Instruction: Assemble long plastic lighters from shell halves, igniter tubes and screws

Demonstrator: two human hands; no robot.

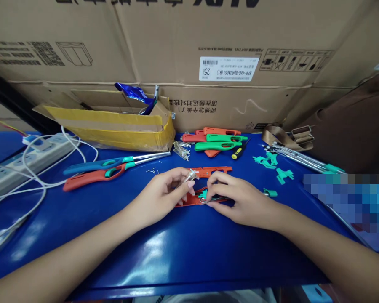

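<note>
Between the thumb and fingers of my left hand (162, 193) is a small clear fuel tank (191, 175) with a metal valve end, held over the work. My right hand (243, 198) is closed at a green trigger piece (203, 194), its fingertips beside a thin white wire. Under both hands lies an orange lighter half-shell (188, 201), partly hidden by my fingers. Just behind it rests the matching orange half-shell (208, 172). A green-ended nozzle tube (270, 192) sticks out past my right hand.
Orange and green handles (217, 146) are piled behind, with clear tanks (181, 150) and a yellow-black screwdriver (236, 153) beside them. Green triggers (284, 175) and metal tubes (303, 158) lie right. Two finished-looking lighters (96, 176), screws (151, 171), a power strip (28, 160) and a yellow-taped box (110, 126) are left.
</note>
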